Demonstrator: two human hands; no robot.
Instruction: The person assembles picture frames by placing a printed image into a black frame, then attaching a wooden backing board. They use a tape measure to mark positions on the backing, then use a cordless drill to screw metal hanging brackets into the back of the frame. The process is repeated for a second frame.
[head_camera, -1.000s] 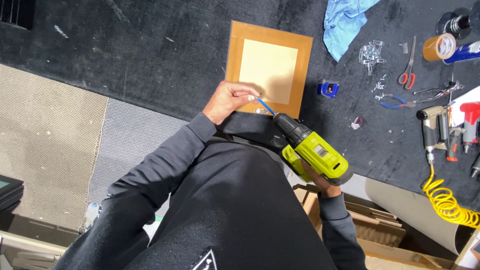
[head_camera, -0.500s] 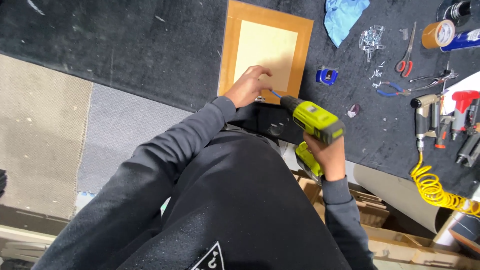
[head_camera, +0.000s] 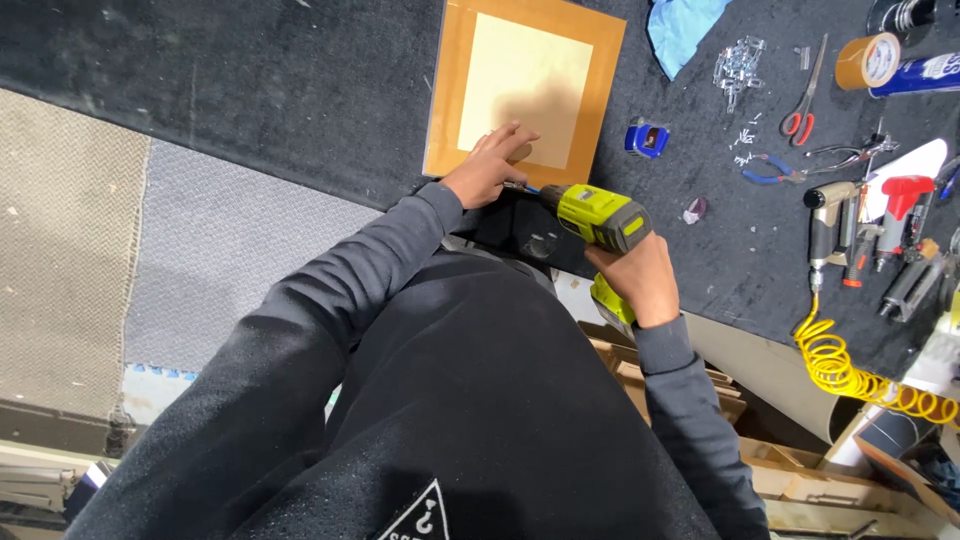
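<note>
A wooden frame (head_camera: 525, 90) with a pale centre panel lies flat on the dark desk (head_camera: 250, 90), and everything else is placed from it. The left hand (head_camera: 487, 165) presses down on the frame's near edge, fingers spread over the wood and the panel's lower corner; it pins the frame rather than clasping it, its grip loose and flat. Just beside that edge, on the person's right, the right hand (head_camera: 640, 280) has its grip clenched around the handle of a yellow-green cordless drill (head_camera: 597, 217), whose blue-tipped bit points at the frame's near edge, close under the left fingers.

To the left of the frame the desk's dark surface runs wide and bare up to its near edge, which cuts diagonally just below the frame; past that edge lie grey and beige floor mats (head_camera: 210, 250). To the right of the frame room is tighter: a small blue tape measure (head_camera: 646, 138) sits just beside it, a blue cloth (head_camera: 685, 28) near its far corner, then red-handled scissors (head_camera: 803, 105), a tape roll (head_camera: 866, 60) and a nail gun (head_camera: 830, 225) with yellow coiled hose (head_camera: 850, 375) well apart.
</note>
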